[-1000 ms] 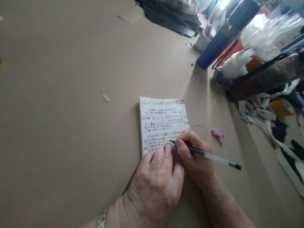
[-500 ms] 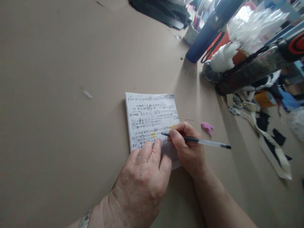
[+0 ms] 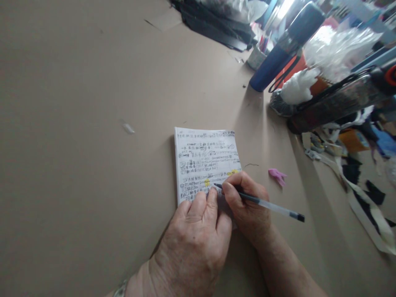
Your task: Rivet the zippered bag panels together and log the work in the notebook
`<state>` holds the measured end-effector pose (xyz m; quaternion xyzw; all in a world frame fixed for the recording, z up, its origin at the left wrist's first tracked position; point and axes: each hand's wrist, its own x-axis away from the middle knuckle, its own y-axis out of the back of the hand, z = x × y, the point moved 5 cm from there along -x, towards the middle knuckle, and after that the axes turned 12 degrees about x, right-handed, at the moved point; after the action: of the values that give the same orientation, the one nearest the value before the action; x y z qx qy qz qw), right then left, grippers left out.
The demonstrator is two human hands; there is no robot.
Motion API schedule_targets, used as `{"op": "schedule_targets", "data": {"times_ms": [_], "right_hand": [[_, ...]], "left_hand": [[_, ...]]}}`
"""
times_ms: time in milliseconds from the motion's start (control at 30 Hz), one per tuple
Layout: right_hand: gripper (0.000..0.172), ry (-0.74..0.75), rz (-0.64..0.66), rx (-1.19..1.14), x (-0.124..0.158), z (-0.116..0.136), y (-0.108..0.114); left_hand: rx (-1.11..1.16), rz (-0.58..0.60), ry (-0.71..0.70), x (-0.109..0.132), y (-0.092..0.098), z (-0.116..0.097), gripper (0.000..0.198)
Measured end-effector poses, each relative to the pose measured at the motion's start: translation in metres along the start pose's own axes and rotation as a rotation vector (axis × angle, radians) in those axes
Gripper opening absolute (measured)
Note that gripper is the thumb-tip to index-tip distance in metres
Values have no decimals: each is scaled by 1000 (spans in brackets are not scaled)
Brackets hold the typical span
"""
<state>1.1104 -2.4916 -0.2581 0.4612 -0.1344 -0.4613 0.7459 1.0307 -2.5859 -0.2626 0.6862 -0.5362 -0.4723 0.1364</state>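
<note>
A small notepad (image 3: 204, 154) covered in dark handwriting, with some yellow highlighted marks, lies on the tabletop (image 3: 93, 173). My left hand (image 3: 196, 239) rests palm down across its lower part, fingers spread a little, covering the bottom of the page. Pinched in my right hand (image 3: 247, 202) is a pen (image 3: 269, 205) with a clear barrel and dark grip. Its tip is at the page, just beyond my left fingertips, and its dark end points right. The side of my right hand rests at the notepad's right edge.
Right of the notepad lies a pink object (image 3: 277, 177). Farther back stand a blue bottle (image 3: 272, 64), a dark bottle (image 3: 337, 101) and a pen cup (image 3: 256, 57). White plastic bags (image 3: 337, 45), black material (image 3: 213, 24) and a pale strip (image 3: 361, 214) lie around the far and right sides.
The whole view has shifted, so the notepad, hands and table items appear lower and farther right. The pen's rear end is tilted slightly lower in the picture, still in my right hand.
</note>
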Motion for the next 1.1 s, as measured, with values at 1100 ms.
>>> {"op": "schedule_targets", "data": {"times_ms": [1100], "right_hand": [[16, 52, -4, 53, -3, 6, 1]], "left_hand": [[-15, 9, -3, 1, 0, 0, 36]]}}
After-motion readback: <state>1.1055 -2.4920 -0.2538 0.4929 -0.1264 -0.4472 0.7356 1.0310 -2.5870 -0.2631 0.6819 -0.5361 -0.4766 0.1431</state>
